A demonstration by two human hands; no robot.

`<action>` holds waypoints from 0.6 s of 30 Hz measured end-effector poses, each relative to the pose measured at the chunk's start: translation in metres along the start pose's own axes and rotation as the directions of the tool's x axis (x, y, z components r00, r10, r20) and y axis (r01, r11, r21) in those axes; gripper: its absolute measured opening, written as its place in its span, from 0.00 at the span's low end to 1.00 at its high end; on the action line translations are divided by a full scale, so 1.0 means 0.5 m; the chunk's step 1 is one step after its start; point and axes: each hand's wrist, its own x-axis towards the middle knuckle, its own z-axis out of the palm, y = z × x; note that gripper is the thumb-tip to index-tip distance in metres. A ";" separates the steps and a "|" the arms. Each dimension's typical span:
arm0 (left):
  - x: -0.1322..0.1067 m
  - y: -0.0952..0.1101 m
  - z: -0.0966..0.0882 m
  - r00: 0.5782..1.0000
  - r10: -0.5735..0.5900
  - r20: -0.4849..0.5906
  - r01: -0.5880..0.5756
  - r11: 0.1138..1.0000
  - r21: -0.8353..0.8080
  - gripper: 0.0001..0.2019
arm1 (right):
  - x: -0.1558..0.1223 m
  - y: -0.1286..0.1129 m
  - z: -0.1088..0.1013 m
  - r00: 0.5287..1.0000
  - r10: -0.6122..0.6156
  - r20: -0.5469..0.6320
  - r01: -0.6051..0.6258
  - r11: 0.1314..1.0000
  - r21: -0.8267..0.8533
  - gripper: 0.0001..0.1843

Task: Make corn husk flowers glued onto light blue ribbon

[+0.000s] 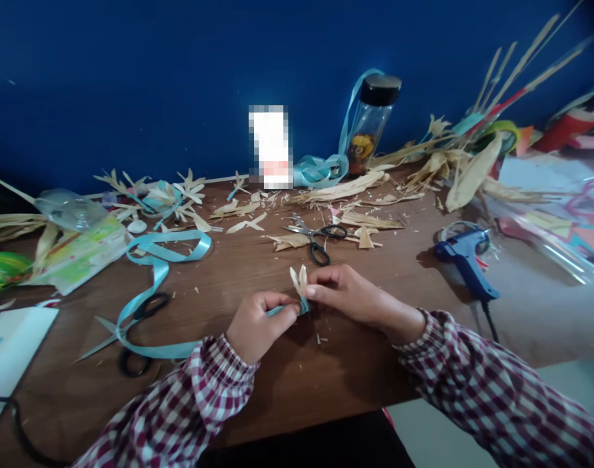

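My left hand (264, 322) pinches a light blue ribbon (153, 351) close to its end; the ribbon trails left across the table in loose curves. My right hand (350, 296) has thumb and forefinger closed on a small corn husk flower (299, 281), whose pale pointed petals stick up between the hands. Blue ribbon wraps the base of the petals. Just beyond my hands lie black-handled scissors (320, 252), blades apart. A second pair of scissors (131, 354) rests at the left, partly under the ribbon.
A blue glue gun (465, 260) lies at the right. Behind, a bottle with a black lid (375, 123) stands near more coiled ribbon (321, 171). Dry husk strips (346, 190) and finished-looking husk flowers (187, 188) are scattered along the wall. A white sheet (14, 351) is at the left edge.
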 end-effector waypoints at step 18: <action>-0.013 -0.013 0.000 0.976 0.024 0.215 0.027 0.972 -0.232 0.11 | -0.006 0.001 -0.019 0.927 0.010 0.376 -0.187 0.879 0.439 0.12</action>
